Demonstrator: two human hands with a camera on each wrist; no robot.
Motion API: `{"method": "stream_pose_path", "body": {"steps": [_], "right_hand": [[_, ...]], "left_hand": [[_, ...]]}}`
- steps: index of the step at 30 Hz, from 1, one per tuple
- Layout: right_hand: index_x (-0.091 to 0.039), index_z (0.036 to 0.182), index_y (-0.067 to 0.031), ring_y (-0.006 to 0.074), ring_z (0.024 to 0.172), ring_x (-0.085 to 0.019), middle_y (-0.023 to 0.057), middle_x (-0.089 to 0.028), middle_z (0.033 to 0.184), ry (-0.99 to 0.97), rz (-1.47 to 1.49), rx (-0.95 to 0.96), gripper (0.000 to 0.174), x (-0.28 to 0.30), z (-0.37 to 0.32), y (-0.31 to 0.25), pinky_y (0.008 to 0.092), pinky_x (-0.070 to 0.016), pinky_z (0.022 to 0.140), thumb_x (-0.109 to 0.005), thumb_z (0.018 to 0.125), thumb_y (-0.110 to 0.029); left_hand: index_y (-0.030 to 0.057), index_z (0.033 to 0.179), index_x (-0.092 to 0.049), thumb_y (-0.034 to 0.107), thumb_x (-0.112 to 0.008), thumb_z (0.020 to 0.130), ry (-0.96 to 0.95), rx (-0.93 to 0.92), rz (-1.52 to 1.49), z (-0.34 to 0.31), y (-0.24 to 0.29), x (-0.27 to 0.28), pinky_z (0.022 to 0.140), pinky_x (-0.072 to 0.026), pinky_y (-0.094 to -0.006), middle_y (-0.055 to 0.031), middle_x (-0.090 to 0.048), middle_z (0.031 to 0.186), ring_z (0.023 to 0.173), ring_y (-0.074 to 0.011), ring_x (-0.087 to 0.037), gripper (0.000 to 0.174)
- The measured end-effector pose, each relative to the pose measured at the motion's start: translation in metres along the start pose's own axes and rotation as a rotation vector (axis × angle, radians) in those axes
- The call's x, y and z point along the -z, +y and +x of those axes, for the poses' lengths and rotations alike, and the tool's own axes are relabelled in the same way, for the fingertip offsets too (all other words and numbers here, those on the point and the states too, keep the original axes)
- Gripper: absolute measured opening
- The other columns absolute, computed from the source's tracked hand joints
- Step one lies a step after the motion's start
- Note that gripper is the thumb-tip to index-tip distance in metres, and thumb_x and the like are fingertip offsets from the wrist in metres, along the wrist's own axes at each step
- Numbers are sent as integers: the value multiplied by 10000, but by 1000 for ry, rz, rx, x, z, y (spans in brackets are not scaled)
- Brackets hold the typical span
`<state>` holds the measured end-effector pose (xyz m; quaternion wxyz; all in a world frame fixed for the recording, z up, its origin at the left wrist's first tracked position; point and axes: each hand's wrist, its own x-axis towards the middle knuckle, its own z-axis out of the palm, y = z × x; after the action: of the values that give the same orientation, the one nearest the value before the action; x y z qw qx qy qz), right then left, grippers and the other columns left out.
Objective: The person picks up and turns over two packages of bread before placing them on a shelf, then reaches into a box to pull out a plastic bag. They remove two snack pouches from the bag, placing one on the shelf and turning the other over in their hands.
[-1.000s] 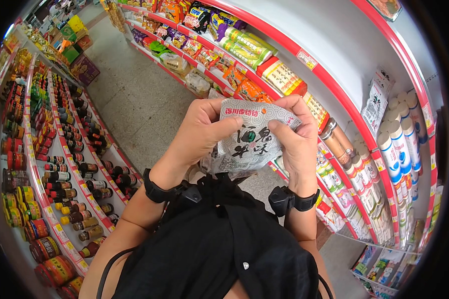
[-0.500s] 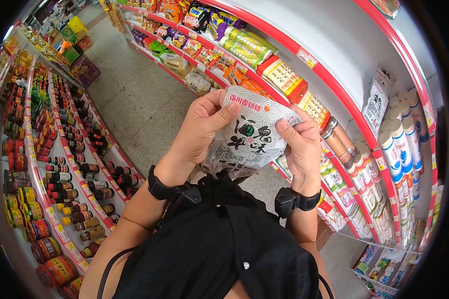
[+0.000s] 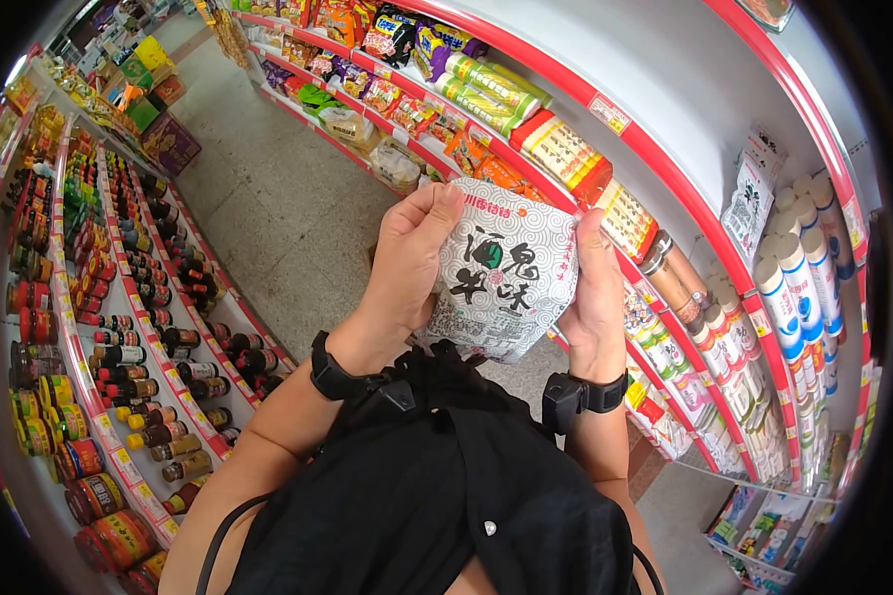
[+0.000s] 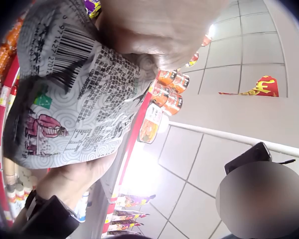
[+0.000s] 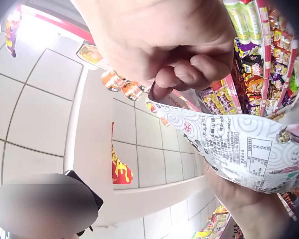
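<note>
Held up in front of the chest is a silver-white bag with dark printed characters facing the head camera. My left hand pinches its upper left edge, thumb on the front. On the opposite side my right hand grips the right edge, thumb pointing up along it. The left wrist view shows the bag's printed back with a barcode, between both hands. In the right wrist view the bag hangs from the curled fingers of my right hand.
Shelves of jars stand on the left. On the right, shelves hold snack packs, noodle packages and white rolls. Similar silver bags lean on an upper right shelf. Grey floor runs between the shelves.
The bag has turned more upright and flatter toward the head camera. My right thumb has moved from its front to the right edge, and my left hand has shifted slightly.
</note>
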<state>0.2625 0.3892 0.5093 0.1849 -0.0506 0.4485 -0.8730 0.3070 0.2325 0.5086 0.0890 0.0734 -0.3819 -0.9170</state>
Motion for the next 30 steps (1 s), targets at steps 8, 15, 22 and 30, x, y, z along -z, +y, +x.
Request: {"method": "stream_pose_path", "body": {"steps": [8,15,22,30], "right_hand": [[-534,1172,28,134,895,-609,97,-640,1022,-177,-35,-28,461,14,-2,-1,271,-478,795,-466,947,-369],[-592,1097,14,105,905,-577,72,-644,1031,-147,-262,70,226,14,-2,10,251,-438,829,-567,884,-58],[-590,1093,6,104,889,-592,80,-647,1023,-18,-162,123,218,8,5,4,253,-463,794,-537,915,-109],[-611,1033,-8,58,711,-567,19,-644,907,92,-231,-4,348,21,9,14,191,-451,624,-484,950,-321]], "left_hand": [[45,847,-587,203,-532,931,40,-91,27,11,-3,13,653,-480,-215,-19,-638,837,719,-57,-588,188],[5,1043,-575,214,-521,936,2,-13,-19,10,1,16,758,-479,-236,-57,-635,975,855,-85,-596,241],[-17,1119,-556,168,-580,902,-300,179,330,2,-8,23,782,-478,-244,-37,-630,1013,875,-73,-580,287],[-20,1137,-538,153,-548,917,-230,51,209,5,-12,21,779,-498,-254,-69,-634,1031,879,-101,-606,280]]}}
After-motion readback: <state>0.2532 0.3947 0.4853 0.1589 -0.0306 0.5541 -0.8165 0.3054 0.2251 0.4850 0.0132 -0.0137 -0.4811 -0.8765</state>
